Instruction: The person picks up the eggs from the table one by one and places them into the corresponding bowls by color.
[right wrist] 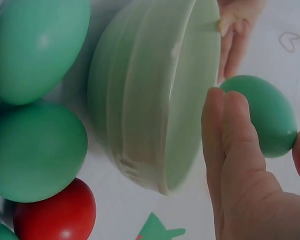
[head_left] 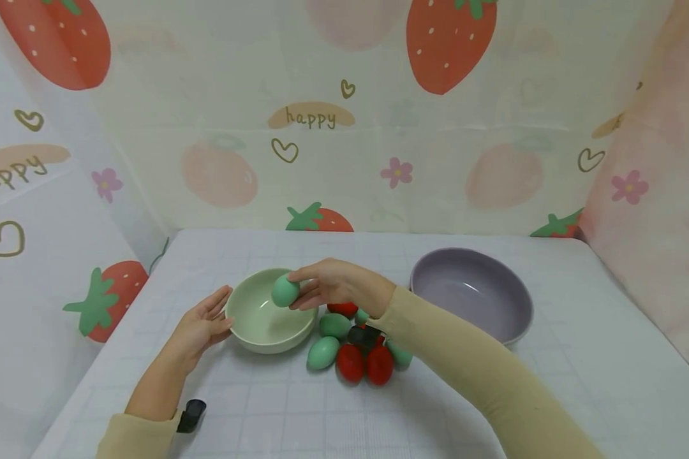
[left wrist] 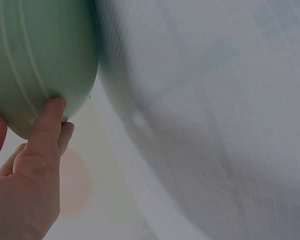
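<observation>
My right hand [head_left: 335, 284] pinches a green egg [head_left: 285, 291] between thumb and fingers, above the pale green bowl [head_left: 270, 347]. In the right wrist view, the held egg [right wrist: 265, 115] is beside the bowl's opening [right wrist: 190, 100]. My left hand [head_left: 201, 328] holds the bowl's left side, thumb at the rim and fingers against the outer wall, as the left wrist view shows the fingers [left wrist: 45, 130] on it. Right of the bowl lie several green eggs [head_left: 323, 353] and red eggs [head_left: 351, 364] in a cluster, partly hidden by the right forearm.
A larger purple bowl [head_left: 471, 290] stands at the back right of the table, partly behind the right sleeve. Black wrist straps are on both arms. A white gridded cloth [head_left: 298, 414] covers the table, and printed curtains [head_left: 344, 166] hang behind and at both sides.
</observation>
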`<state>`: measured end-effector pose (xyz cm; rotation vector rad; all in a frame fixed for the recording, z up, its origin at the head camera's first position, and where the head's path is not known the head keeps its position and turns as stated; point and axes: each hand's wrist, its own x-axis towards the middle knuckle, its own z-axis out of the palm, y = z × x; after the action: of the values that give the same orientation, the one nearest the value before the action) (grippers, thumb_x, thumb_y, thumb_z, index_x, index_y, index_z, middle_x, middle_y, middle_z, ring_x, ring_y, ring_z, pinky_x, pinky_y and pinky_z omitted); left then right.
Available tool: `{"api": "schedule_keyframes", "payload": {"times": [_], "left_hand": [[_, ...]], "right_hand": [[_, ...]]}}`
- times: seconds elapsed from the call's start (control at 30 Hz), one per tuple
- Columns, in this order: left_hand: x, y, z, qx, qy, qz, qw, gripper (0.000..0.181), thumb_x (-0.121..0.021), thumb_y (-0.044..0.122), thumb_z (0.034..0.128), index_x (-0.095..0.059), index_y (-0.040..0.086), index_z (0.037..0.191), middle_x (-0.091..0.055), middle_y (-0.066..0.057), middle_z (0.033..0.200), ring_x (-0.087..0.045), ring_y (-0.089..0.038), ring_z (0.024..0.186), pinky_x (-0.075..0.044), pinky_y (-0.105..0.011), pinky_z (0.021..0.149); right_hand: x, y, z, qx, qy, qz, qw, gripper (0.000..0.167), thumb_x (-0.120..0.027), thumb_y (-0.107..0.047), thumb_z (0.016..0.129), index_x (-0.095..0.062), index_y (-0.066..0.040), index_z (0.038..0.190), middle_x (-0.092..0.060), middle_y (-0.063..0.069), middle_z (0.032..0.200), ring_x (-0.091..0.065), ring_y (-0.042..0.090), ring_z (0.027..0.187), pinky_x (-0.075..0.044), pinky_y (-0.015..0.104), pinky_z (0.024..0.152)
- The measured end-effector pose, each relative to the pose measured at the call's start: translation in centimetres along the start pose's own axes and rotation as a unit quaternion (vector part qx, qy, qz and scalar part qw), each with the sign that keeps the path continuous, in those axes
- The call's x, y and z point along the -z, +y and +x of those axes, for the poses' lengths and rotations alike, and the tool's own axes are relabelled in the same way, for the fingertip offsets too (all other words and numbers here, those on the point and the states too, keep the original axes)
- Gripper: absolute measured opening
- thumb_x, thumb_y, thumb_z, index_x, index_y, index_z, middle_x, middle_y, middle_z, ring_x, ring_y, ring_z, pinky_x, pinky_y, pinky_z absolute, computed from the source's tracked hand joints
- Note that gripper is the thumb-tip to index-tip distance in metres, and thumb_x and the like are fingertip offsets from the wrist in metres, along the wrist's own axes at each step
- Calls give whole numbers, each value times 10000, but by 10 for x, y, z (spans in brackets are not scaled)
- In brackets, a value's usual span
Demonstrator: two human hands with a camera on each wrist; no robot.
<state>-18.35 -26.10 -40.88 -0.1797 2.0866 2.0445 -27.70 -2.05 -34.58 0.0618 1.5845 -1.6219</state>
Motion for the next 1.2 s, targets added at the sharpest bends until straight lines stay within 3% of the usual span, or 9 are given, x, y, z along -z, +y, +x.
{"api": "schedule_keyframes", "payload": {"times": [0.3, 0.6, 0.8, 0.93, 1.2], "left_hand": [[0, 0, 0, 23, 34, -23, 10000, 719, -468, -89, 966, -71, 39, 1551, -56, -132, 1603, -107, -318, 1447, -485, -154, 846], [-1, 1, -1, -2, 30, 11, 10000, 722, -477, -81, 967, -70, 39, 1551, -54, -129, 1604, -110, -319, 1448, -484, -156, 849], [0, -1, 0, -29, 14, 37, 10000, 714, -465, -83, 970, -70, 40, 1552, -59, -130, 1603, -120, -319, 1446, -482, -168, 869], [-1, -1, 1, 7, 33, 47, 10000, 710, -464, -79, 972, -74, 43, 1552, -62, -127, 1603, -132, -316, 1445, -482, -184, 884], [-1, -2, 1, 67, 91, 104, 9999, 715, -479, -64, 974, -82, 58, 1556, -67, -113, 1605, -112, -310, 1450, -478, -212, 914]], "right_hand": [[-8, 2, 16, -416, -270, -189, 9986, 402, -611, -154, 964, -499, 5, 1316, -623, 254, 1027, -643, 326, 871, -470, 407, 943], [-15, 5, 33, -788, -380, -158, 9960, 427, -608, -107, 959, -464, 19, 1340, -586, 298, 1043, -518, 453, 1206, -447, 422, 960], [-21, 10, 46, -1016, -494, -434, 9927, 306, -586, -104, 971, -535, 76, 1212, -573, 289, 973, -506, 468, 1207, -553, 380, 738], [-26, 14, 50, -1067, -495, -573, 9914, 351, -583, -90, 967, -488, 116, 1235, -562, 307, 963, -500, 490, 1198, -576, 344, 573], [-33, 16, 58, -1293, -430, -849, 9870, 339, -567, -130, 983, -489, 116, 1202, -559, 298, 967, -507, 470, 1203, -576, 334, 551]]}}
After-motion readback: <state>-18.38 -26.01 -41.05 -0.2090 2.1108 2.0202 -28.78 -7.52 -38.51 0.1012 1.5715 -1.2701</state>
